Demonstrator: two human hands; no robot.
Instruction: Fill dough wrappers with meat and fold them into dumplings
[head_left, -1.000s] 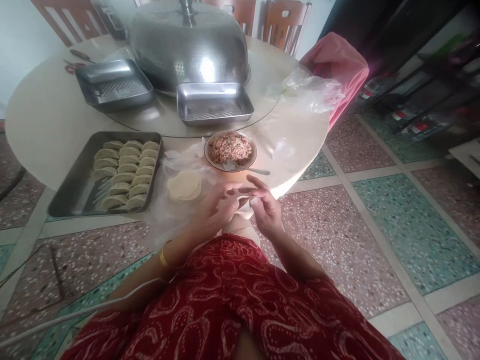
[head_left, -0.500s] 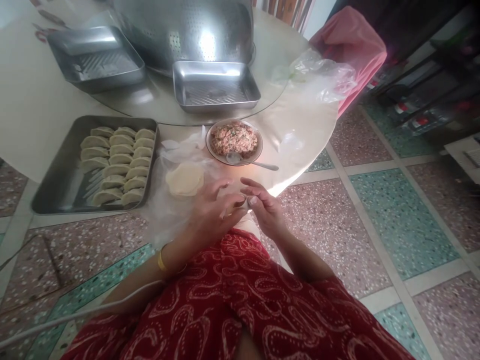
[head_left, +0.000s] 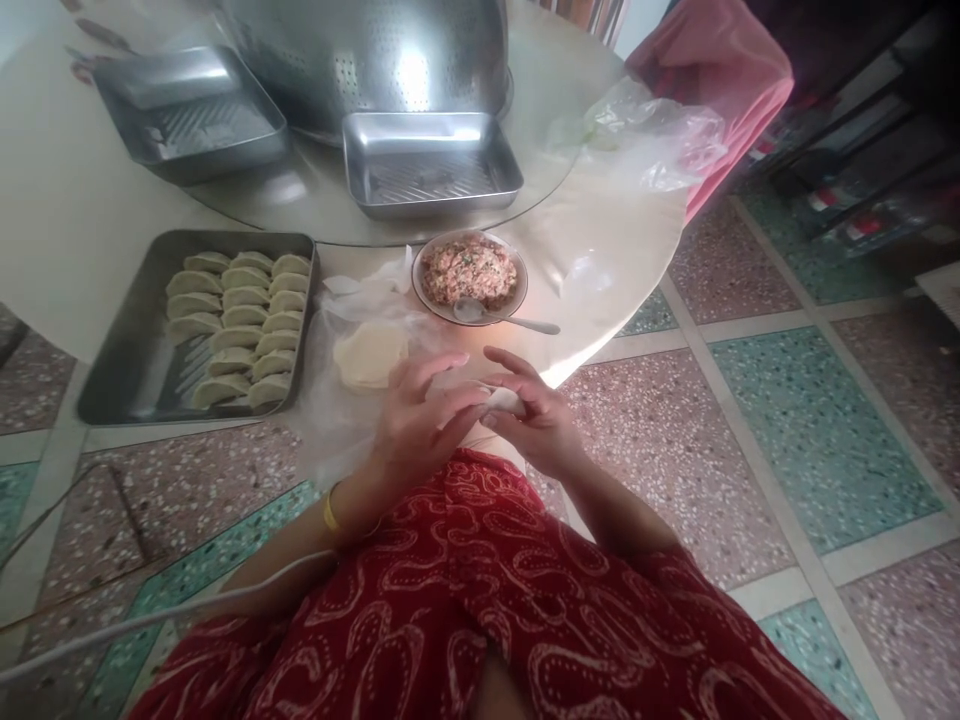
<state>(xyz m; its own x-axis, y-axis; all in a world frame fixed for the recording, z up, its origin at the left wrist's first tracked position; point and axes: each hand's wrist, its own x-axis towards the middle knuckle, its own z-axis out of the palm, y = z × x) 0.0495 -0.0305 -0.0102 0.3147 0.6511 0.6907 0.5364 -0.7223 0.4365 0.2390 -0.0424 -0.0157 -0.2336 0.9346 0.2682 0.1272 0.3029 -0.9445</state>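
My left hand (head_left: 420, 420) and my right hand (head_left: 536, 415) meet over my lap at the table's near edge, both pinching one pale dumpling (head_left: 501, 400) between their fingertips. Just beyond my left hand lies a stack of round wrappers (head_left: 369, 355) on clear plastic. A bowl of pink minced filling (head_left: 469, 272) with a spoon (head_left: 510, 320) at its rim stands behind my hands. To the left, a metal tray (head_left: 127, 360) holds several folded dumplings (head_left: 236, 325) in rows.
Two empty metal trays (head_left: 431, 165) (head_left: 187, 110) and a large perforated metal dome cover (head_left: 367, 50) stand farther back on the round table (head_left: 60, 240). A clear plastic bag (head_left: 652, 140) and pink cloth (head_left: 712, 70) sit at the right edge. A tiled floor lies below.
My fingers have closed tighter around the dumpling, and my hands have drawn slightly nearer my lap. The view has tilted down a little.
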